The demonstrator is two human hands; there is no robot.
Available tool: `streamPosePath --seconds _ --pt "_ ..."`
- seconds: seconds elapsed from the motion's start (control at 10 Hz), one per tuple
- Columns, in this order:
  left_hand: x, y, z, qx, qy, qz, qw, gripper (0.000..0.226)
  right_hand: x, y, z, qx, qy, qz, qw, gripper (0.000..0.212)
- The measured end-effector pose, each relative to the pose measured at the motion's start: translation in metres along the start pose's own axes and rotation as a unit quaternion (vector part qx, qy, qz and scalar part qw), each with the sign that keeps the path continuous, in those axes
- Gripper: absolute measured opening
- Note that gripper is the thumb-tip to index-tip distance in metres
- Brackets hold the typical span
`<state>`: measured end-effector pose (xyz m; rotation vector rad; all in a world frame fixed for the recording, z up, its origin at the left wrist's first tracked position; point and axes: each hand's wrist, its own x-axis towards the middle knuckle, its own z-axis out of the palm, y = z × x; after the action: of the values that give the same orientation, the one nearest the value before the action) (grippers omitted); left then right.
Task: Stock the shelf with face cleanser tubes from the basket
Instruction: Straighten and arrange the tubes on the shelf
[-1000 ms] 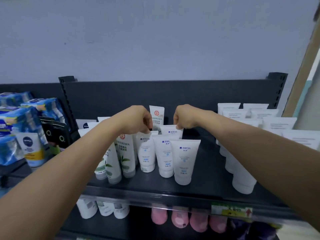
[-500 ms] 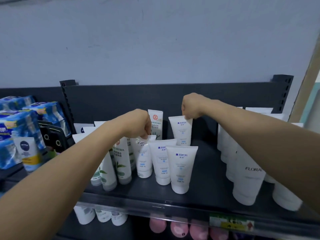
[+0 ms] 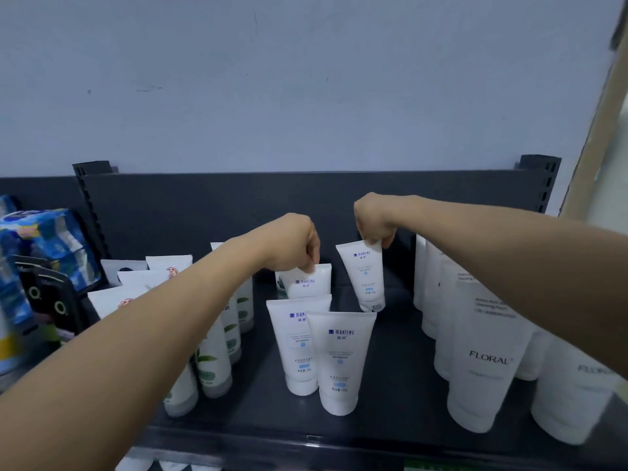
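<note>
two hands, held apart, each pinch a tube top. right hand (image 3: 373, 219) grips the tilted tube (image 3: 365, 277) behind and right of the front manting tube (image 3: 341, 362) on the shelf (image 3: 390, 385); left hand (image 3: 292, 243) grips the upright tube (image 3: 307, 282) behind and slightly left of it.

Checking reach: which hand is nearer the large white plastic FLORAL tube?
Right. The right hand, pinching a small white Manting tube, sits behind and left of the FLORAL tube; the left hand is farther left.
</note>
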<state>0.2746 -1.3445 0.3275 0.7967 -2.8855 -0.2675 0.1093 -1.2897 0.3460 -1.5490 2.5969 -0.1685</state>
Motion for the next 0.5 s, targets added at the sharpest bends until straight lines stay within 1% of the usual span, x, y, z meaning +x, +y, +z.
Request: streamPosePath --seconds 0.1,0.2,0.3,0.5 --pt "0.009 0.007 0.007 -0.006 -0.011 0.013 1.0 0.009 0.014 0.001 0.004 -0.055 -0.051 0.003 0.997 0.024" --pt "0.015 0.009 0.009 -0.012 -0.016 0.018 1.0 0.007 0.017 0.002 0.003 -0.035 -0.061 -0.008 0.997 0.027" --pt "0.015 0.006 0.007 -0.034 -0.029 0.012 0.999 0.005 0.016 0.006 0.006 -0.027 -0.036 -0.031 0.999 0.023" --pt "0.007 -0.005 0.004 -0.029 -0.067 -0.011 0.997 0.01 0.018 0.011 0.007 -0.027 -0.094 -0.03 0.995 0.024"
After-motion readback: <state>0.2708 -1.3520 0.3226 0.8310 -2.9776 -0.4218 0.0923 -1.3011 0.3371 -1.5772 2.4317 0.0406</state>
